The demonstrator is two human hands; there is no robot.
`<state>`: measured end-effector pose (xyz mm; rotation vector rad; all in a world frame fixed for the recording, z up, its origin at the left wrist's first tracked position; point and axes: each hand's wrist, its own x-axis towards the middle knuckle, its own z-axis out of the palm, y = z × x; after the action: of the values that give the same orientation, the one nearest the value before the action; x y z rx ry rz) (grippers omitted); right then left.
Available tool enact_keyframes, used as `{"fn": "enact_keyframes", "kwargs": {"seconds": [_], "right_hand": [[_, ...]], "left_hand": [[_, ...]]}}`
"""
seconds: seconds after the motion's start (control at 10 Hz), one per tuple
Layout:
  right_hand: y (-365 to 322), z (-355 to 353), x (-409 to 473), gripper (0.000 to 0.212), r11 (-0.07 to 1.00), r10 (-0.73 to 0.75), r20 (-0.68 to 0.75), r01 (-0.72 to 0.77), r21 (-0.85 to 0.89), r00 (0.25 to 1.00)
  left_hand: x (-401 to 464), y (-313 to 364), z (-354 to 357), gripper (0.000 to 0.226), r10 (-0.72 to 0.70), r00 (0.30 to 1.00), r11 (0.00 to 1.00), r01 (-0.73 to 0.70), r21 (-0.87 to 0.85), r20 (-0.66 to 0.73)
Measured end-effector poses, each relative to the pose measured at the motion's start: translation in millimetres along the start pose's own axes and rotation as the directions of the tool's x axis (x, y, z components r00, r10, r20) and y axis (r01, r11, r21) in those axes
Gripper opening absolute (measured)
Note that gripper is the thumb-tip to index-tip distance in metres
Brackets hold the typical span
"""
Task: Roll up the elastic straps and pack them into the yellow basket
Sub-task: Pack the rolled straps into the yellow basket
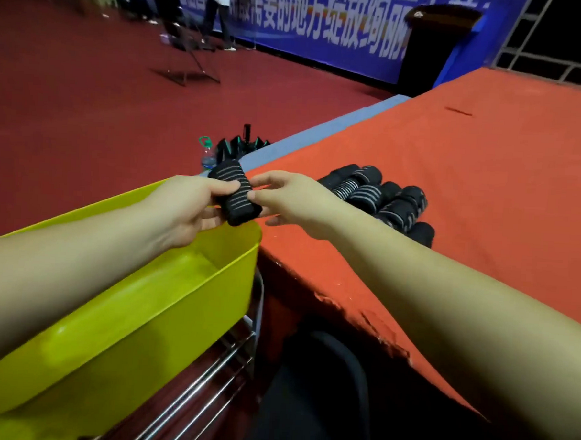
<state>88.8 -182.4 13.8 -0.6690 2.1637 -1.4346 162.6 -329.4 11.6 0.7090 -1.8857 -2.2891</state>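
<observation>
Head view: I log one rolled strap (235,193), black with grey stripes, above the far corner of the yellow basket (163,300) | left hand (185,207) grips its left side | right hand (290,203) pinches its right edge | pile of rolled straps (381,197) on orange table (469,182), just beside my right wrist.

A rolled black strap (235,196) with grey stripes hangs above the yellow basket's (163,314) far corner; more rolls (381,196) lie piled near the table's (485,196) left edge.

Black rolled strap (235,196) with thin grey stripes. Yellow basket (163,300). Orange cloth on table (469,182); dark red floor (86,101).
</observation>
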Motion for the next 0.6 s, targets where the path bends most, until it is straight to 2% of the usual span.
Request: {"fn": "enact_keyframes", "kwargs": {"seconds": [0.1,0.2,0.3,0.4,0.5,0.6], "right_hand": [[-13,38,22,0.024,0.975,-0.013,0.049,0.024,-0.219,0.999],[-19,66,44,0.034,0.918,0.081,0.144,-0.018,-0.397,0.986],[-18,84,67,0.035,0.840,0.234,0.258,-0.061,-0.539,0.937],[-11,97,87,0.039,0.781,0.325,0.267,-0.098,-0.617,0.907],[-1,107,98,0.033,0.779,0.421,0.283,-0.184,-0.599,0.862],[9,114,109,0.033,0.757,0.483,0.340,-0.190,-0.626,0.807]], "left_hand": [[4,-11,-37,0.016,-0.030,0.995,1.000,0.030,-0.005,-0.090],[13,-25,-61,0.016,-0.103,0.981,0.995,0.101,-0.022,-0.166],[27,-42,-73,0.028,-0.169,0.958,0.984,0.176,0.012,-0.231],[37,-53,-79,0.022,-0.194,0.931,0.979,0.203,-0.002,-0.309],[57,-71,-85,0.029,-0.246,0.911,0.960,0.276,0.044,-0.332],[81,-94,-90,0.038,-0.266,0.904,0.946,0.311,0.089,-0.335]]}}
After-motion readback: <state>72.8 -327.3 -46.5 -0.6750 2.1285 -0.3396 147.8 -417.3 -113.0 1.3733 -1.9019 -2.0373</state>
